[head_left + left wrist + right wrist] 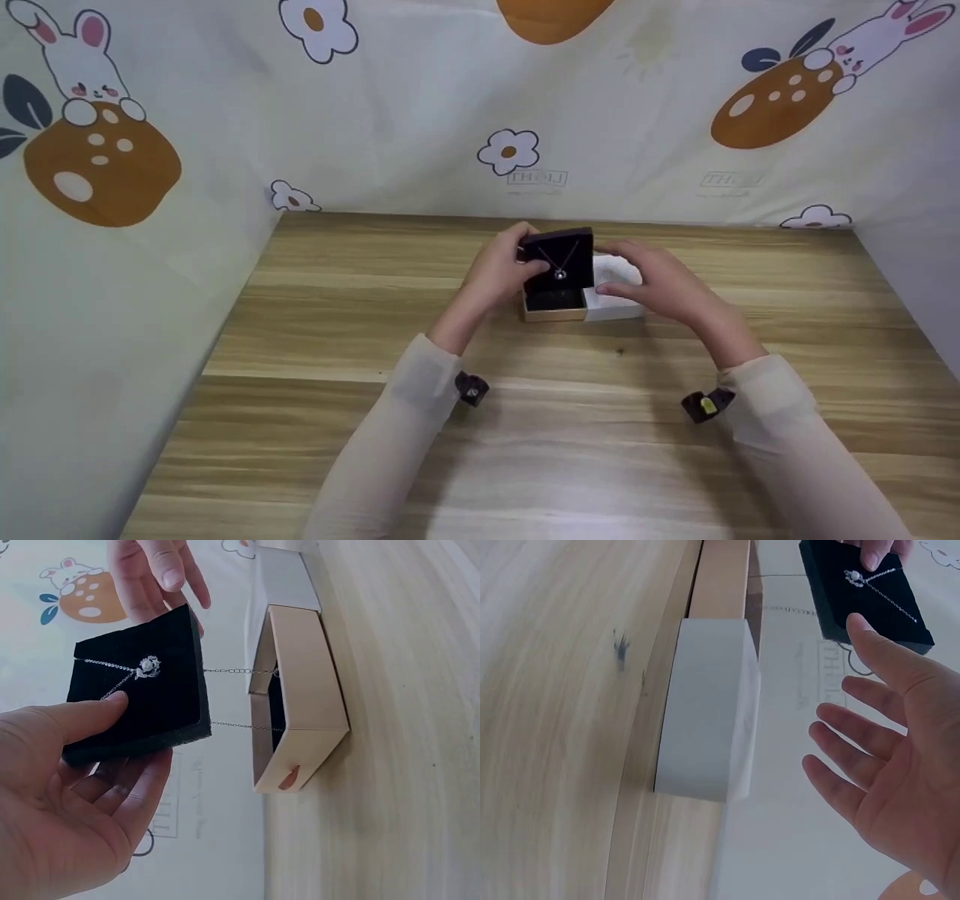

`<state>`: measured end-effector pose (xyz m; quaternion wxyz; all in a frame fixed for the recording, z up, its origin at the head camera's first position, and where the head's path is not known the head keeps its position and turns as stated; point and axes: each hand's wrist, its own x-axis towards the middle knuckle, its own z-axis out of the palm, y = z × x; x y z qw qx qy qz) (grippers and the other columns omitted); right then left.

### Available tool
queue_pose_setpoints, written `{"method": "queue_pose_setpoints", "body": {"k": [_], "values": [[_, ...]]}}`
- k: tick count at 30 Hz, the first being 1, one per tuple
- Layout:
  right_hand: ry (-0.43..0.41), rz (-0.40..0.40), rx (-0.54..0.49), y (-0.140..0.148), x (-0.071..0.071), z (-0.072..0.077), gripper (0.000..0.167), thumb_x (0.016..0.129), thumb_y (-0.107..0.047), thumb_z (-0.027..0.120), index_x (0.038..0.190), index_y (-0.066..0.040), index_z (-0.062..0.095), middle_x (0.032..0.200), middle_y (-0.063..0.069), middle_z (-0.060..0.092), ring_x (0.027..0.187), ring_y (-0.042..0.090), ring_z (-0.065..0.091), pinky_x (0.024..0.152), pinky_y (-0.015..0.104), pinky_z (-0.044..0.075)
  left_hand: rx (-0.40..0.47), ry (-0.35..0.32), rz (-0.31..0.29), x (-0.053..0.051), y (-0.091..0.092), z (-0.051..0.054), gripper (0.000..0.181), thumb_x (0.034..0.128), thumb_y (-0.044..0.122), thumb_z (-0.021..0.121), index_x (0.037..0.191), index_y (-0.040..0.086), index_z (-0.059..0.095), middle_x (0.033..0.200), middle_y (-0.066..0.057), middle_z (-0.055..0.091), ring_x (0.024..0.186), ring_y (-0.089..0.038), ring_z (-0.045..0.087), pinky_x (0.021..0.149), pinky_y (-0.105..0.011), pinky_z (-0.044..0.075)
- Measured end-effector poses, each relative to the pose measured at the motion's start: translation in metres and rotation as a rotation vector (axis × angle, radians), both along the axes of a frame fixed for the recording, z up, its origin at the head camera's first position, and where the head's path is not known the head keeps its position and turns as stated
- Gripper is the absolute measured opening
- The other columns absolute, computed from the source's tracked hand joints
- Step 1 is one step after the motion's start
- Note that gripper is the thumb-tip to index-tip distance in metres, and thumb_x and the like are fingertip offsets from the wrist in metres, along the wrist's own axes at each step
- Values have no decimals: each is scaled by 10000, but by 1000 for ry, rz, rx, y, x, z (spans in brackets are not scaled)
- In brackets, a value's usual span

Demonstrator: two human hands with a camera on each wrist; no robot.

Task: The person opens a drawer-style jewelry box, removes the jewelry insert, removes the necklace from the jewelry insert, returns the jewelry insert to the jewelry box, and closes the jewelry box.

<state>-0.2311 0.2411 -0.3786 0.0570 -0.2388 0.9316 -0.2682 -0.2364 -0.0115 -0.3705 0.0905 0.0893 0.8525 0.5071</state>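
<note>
My left hand [82, 787] pinches a black foam pad [169, 705] between thumb and fingers, tilted up above the box. A silver necklace [148, 667] is mounted on the pad, its pendant on the face; two strands of its chain trail from the pad's edge into the tan drawer [304, 675] of a jewellery box. The drawer is pulled partway out of a white sleeve [705, 705]. Near the pad's other side, my right hand [900, 727] has its fingers spread and holds nothing; whether its thumb touches the pad's corner I cannot tell.
The box stands on a wood-grain table [555, 420] near its back edge. Behind it rises a pale cloth backdrop [420, 112] printed with rabbits and flowers. A camera is strapped at each wrist.
</note>
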Motion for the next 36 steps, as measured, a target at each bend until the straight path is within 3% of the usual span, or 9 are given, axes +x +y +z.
{"method": "queue_pose_setpoints", "body": {"k": [27,30,36], "values": [[-29,-59,-308,-22,14,9,432,949,-228,685,1315,-23,586,1267,171,656,1182,345,633,1033,508,507,5,90,-35,11,-7,21,290,923,112,701,1198,115,608,1194,-68,661,1114,-223,645,974,-373,529],[-3,-92,-351,-25,16,10,385,944,-196,690,1280,-26,611,1214,156,685,1118,288,672,979,423,553,8,101,-37,12,-8,23,294,923,115,702,1202,112,608,1199,-68,663,1115,-218,646,980,-369,527],[16,-160,-486,-31,19,10,305,924,-119,705,1203,-5,657,1121,164,723,972,29,683,817,154,565,-3,140,-50,14,-9,26,312,920,117,704,1216,98,607,1217,-83,669,1119,-230,652,978,-356,532]]}}
